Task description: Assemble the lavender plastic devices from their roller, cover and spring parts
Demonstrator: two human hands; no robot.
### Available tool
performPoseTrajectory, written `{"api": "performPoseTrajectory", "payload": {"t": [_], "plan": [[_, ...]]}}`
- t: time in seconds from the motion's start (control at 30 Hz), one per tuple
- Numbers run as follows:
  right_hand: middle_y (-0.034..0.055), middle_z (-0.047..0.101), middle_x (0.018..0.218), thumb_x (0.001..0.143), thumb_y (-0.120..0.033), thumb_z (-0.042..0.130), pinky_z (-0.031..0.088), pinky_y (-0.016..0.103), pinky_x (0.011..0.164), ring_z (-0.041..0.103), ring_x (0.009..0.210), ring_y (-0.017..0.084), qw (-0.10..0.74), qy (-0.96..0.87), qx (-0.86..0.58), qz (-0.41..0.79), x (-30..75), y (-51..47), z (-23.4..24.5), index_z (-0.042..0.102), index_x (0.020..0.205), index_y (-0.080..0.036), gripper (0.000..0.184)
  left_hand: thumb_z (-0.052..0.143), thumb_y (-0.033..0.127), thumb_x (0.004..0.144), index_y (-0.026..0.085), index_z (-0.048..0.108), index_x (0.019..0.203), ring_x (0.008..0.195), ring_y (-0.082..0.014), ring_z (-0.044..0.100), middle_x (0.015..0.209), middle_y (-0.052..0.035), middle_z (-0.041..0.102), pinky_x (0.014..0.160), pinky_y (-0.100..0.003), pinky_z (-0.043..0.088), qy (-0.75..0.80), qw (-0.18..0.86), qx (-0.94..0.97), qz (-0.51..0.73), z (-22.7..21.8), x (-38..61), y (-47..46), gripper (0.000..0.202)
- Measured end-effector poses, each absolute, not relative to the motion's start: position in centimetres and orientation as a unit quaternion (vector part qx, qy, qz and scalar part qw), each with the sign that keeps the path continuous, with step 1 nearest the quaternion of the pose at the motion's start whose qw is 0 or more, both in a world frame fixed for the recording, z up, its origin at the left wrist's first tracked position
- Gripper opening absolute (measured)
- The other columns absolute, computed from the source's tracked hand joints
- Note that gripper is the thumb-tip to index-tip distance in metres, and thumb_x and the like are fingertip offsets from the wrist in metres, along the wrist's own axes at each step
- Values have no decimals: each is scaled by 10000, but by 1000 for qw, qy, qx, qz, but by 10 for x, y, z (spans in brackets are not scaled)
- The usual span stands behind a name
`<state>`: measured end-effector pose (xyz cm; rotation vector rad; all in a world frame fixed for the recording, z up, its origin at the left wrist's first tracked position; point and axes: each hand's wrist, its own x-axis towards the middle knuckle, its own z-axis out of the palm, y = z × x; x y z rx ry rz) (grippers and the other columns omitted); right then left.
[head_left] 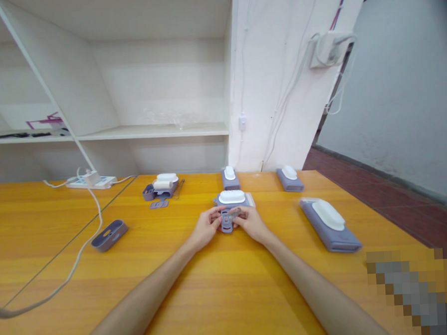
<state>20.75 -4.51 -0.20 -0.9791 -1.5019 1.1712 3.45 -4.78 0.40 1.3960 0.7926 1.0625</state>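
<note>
In the head view, my left hand (207,227) pinches a small grey-purple plastic plate (227,227) with slots and a round middle, held upright above the table. My right hand (252,223) is closed on a thin metal coil spring (235,213), which lies against the plate's upper part. Just behind both hands sits a grey-purple plastic housing (244,204) with a white oval piece (231,197) on top; my fingers hide its front. To the left lies a hollow grey-purple oval cover (109,235).
At the back left stands a group of loose parts, with another slotted plate (159,204) and springs (178,189). Similar housings stand at the back (231,183), back right (290,181) and right (334,234). A white cable (85,243) crosses the left side from a power strip (106,182).
</note>
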Motion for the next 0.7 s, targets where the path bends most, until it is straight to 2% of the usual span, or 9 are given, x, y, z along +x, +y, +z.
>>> {"api": "performPoseTrajectory", "payload": {"t": [0.27,0.4,0.57,0.7], "plan": [[33,681,680,642,-331,680,489,275,557,581,537,127,484,-604,-422,472,204,-49,3,673,804,-147,246,653,338,724,122,529,1114,696,-162,623,815,-74,657,647,-270,473,332,584,584,456,1,35,-48,463],[48,693,731,671,-330,649,497,281,570,591,567,135,471,-630,-408,463,204,-49,3,684,826,-153,237,685,336,689,119,562,1025,691,-158,628,817,-77,667,645,-264,481,335,593,557,476,0,37,-47,418],[53,694,773,671,-306,662,500,293,628,608,636,150,462,-648,-413,443,206,-52,5,683,887,-153,266,711,342,655,109,565,1032,690,-172,637,827,-89,680,640,-283,500,336,609,531,484,2,37,-47,466],[36,683,776,662,-325,692,476,267,605,588,624,134,444,-673,-417,420,204,-55,6,648,1002,-160,381,693,346,670,111,562,1046,706,-167,632,869,-95,674,626,-270,503,349,595,526,497,4,38,-48,463]]}}
